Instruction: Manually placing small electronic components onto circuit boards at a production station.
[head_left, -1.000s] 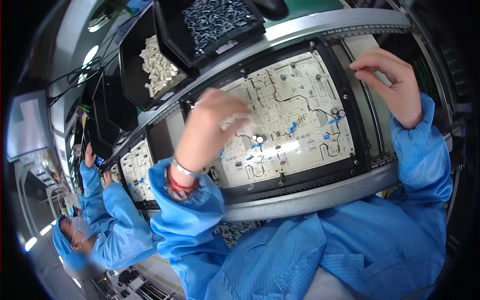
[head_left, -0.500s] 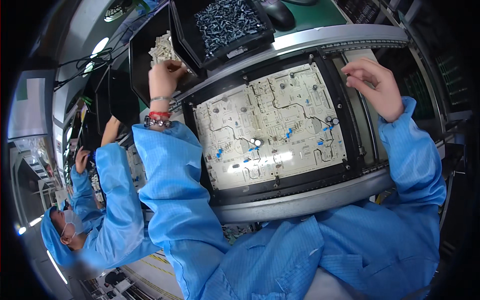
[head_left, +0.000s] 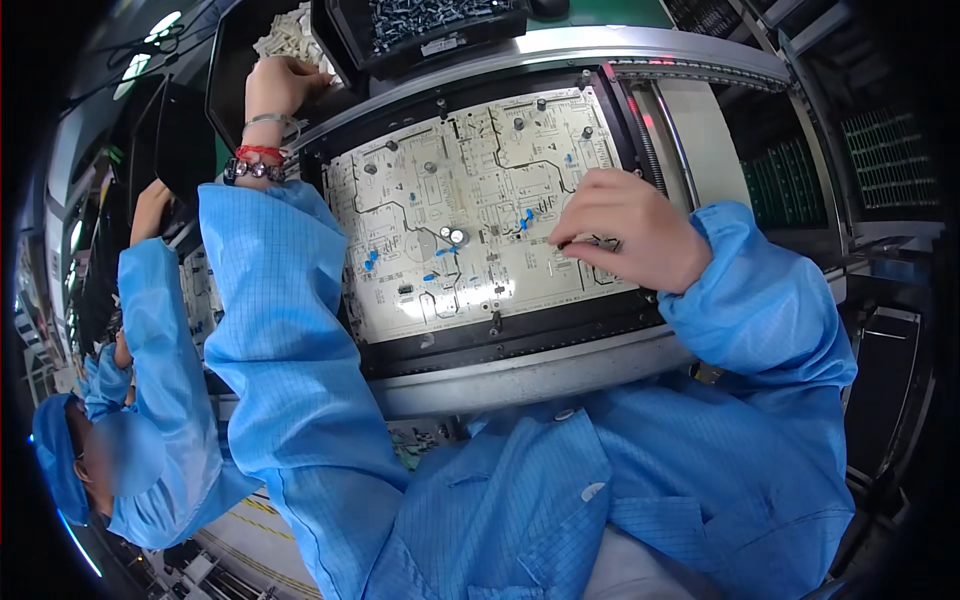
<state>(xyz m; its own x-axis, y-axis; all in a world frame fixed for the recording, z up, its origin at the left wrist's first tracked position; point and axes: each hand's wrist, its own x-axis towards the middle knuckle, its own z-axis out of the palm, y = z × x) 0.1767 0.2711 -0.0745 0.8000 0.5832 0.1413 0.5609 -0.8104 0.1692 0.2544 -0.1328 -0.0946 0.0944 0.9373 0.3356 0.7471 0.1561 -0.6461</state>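
Observation:
My left hand (head_left: 277, 88) reaches to a black bin (head_left: 226, 85) of small white parts (head_left: 290, 36). Its fingertips are pinched together at the bin's near right corner, and what they hold is hidden. Over the lower right of a pale printed circuit board (head_left: 385, 320) hovers my right hand (head_left: 635, 230), thumb and fingers closed in a pinch. Whatever sits between those fingertips is too small to name. The board carries blue components (head_left: 526, 218), black capacitors and a pair of white-topped round capacitors (head_left: 452, 237). My right hand hides part of its right side.
The board lies in a black frame (head_left: 440, 355) between metal rails (head_left: 520, 362). Behind it stands a black bin (head_left: 440, 47) of dark small parts. At left, a co-worker in blue (head_left: 160, 330) reaches toward other black bins. Green boards (head_left: 775, 185) sit in a rack at right.
My right hand has moved from beyond the board's right edge to over its lower right part, its fingers closing. My left hand stays at the white parts' bin. The whole view has shifted.

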